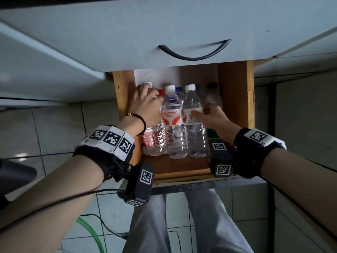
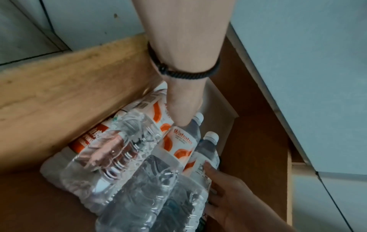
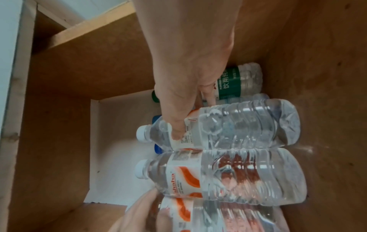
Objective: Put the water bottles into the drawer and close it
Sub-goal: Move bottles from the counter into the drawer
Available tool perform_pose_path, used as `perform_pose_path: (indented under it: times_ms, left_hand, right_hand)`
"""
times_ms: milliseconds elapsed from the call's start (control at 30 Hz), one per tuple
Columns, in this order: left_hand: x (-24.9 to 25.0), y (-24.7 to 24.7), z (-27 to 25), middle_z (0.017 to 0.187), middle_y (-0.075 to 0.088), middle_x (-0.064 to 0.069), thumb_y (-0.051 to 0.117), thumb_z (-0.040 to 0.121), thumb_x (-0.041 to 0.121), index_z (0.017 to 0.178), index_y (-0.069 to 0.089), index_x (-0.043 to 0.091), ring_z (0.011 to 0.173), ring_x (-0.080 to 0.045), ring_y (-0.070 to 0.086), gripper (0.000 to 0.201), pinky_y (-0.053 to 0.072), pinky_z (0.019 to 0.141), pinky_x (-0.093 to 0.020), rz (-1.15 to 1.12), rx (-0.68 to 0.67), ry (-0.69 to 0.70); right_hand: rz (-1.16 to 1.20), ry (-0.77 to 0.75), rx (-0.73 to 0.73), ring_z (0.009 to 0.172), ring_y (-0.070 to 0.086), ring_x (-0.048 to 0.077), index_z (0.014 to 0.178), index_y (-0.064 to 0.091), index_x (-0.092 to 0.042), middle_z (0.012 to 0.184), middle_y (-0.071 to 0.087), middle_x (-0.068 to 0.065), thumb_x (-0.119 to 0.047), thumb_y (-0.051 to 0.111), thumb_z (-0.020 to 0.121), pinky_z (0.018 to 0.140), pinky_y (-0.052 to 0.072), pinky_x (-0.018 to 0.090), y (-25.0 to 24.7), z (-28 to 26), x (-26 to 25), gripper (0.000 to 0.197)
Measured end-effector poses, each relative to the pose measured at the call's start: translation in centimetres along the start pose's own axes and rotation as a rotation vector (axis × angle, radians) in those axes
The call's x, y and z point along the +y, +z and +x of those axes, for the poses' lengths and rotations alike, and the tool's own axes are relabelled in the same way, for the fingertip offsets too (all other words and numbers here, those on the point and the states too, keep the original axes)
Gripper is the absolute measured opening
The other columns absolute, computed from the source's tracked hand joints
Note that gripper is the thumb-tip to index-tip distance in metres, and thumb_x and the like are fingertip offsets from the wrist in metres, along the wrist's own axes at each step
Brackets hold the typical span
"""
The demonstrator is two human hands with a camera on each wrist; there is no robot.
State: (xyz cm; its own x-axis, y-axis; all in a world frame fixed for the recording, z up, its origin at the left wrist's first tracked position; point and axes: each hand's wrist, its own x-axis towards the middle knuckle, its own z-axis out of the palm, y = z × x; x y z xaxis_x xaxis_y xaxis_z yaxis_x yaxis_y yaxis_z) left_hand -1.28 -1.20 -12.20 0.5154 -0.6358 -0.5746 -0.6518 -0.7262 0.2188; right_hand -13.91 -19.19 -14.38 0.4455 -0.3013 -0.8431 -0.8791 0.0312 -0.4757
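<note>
Wooden drawer (image 1: 235, 99) stands pulled open in front of you, bottles (image 1: 175, 128) lying side by side inside, caps pointing away. Your left hand (image 1: 147, 105) curls over the bottles at the left wall. Your right hand (image 1: 212, 116) pinches the white-capped bottle (image 1: 194, 123) at its label, thumb on top. Beyond it lies a green-labelled bottle (image 3: 238, 81). Farther up, the grey drawer front above shows its black handle (image 1: 193, 53).

Drawer (image 1: 235, 99), open: water bottles (image 1: 176, 125) lying side by side inside, stacked toward left wall; another bottle (image 3: 238, 81) at right wall.
</note>
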Motion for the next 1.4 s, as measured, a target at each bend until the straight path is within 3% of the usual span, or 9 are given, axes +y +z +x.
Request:
perform_pose_path:
  times_ms: [200,333,433,567,700,900,1067,1233,1400]
  left_hand:
    - [-0.6,-1.2,-1.2,0.135,0.047,-0.005,0.051,0.086,0.018,0.120,0.057,0.013,0.135,-0.026,0.027,0.035,0.032,0.104,-0.043,0.045,-0.012,0.000]
    - [-0.1,-0.5,-1.5,0.141,0.043,-0.010,0.055,0.086,0.031,0.131,0.042,0.005,0.140,-0.027,0.024,0.053,0.023,0.113,-0.046,0.159,-0.042,0.038]
    - [-0.1,0.2,-2.0,0.147,0.034,-0.012,0.060,0.085,0.033,0.138,0.031,0.005,0.145,-0.028,0.015,0.066,0.015,0.117,-0.046,0.170,-0.072,0.051]
    - [-0.1,0.2,-2.2,0.141,0.040,-0.010,0.068,0.080,0.031,0.135,0.030,0.010,0.141,-0.028,0.024,0.070,0.016,0.117,-0.048,0.197,-0.049,0.074]
    - [-0.1,-0.8,-1.7,0.140,0.038,-0.010,0.072,0.076,0.027,0.139,0.025,0.023,0.134,-0.031,0.030,0.079,0.022,0.112,-0.051,0.125,-0.087,0.083]
    - [1.5,1.0,-0.8,0.147,0.013,-0.010,0.069,0.067,0.061,0.146,0.017,0.031,0.137,-0.039,0.023,0.100,0.027,0.112,-0.053,-0.041,-0.182,0.007]
    - [1.4,1.6,-1.4,0.159,-0.010,-0.005,0.064,0.072,0.064,0.150,0.013,0.025,0.147,-0.036,0.003,0.102,0.003,0.119,-0.051,0.003,-0.100,0.050]
    - [0.6,1.5,-1.2,0.161,-0.009,-0.005,0.062,0.075,0.064,0.152,0.010,0.021,0.149,-0.030,0.000,0.102,-0.003,0.117,-0.048,0.033,-0.103,0.095]
    - [1.4,1.7,-1.3,0.161,-0.011,-0.004,0.060,0.079,0.061,0.152,0.001,0.018,0.148,-0.030,-0.003,0.103,-0.007,0.116,-0.049,0.030,-0.119,0.060]
  right_hand:
    - [0.027,-0.003,-0.002,0.093,0.070,0.024,0.111,0.063,-0.014,0.101,0.072,0.005,-0.045,0.078,0.068,0.083,0.059,0.043,0.8,-0.2,-0.7,0.055]
    - [0.101,-0.021,-0.047,0.092,0.069,0.024,0.091,0.064,-0.021,0.094,0.072,0.005,-0.029,0.073,0.081,0.087,0.056,0.044,2.0,-0.3,-0.9,0.016]
    - [0.174,-0.038,-0.050,0.097,0.068,0.027,0.103,0.064,-0.013,0.103,0.071,0.010,-0.027,0.071,0.083,0.088,0.055,0.043,2.2,-0.5,-0.5,0.025]
    - [0.187,-0.047,-0.090,0.078,0.063,0.014,0.093,0.063,-0.021,0.093,0.068,0.004,-0.027,0.069,0.085,0.065,0.049,0.024,2.0,-0.7,-0.4,0.012]
    - [0.192,-0.053,-0.073,0.053,0.060,-0.003,0.106,0.062,-0.012,0.083,0.064,-0.002,-0.024,0.065,0.089,0.046,0.043,0.010,2.1,-0.7,-0.3,0.021]
    - [0.093,-0.003,-0.013,0.095,0.068,0.021,0.109,0.066,-0.019,0.102,0.071,0.003,-0.040,0.069,0.083,0.084,0.056,0.040,1.9,-0.5,-0.2,0.033]
    - [0.130,0.049,-0.155,0.100,0.067,0.022,0.109,0.061,-0.020,0.108,0.069,0.004,-0.029,0.069,0.084,0.083,0.058,0.043,1.1,-1.1,-0.3,0.028]
    - [0.135,0.025,-0.138,0.101,0.068,0.028,0.101,0.062,-0.025,0.106,0.070,0.005,-0.023,0.071,0.083,0.090,0.054,0.052,1.5,-0.9,-0.1,0.021]
    - [0.065,0.033,-0.101,0.103,0.066,0.025,0.123,0.059,-0.018,0.114,0.068,0.004,-0.035,0.072,0.081,0.092,0.053,0.049,1.7,-0.8,0.2,0.047]
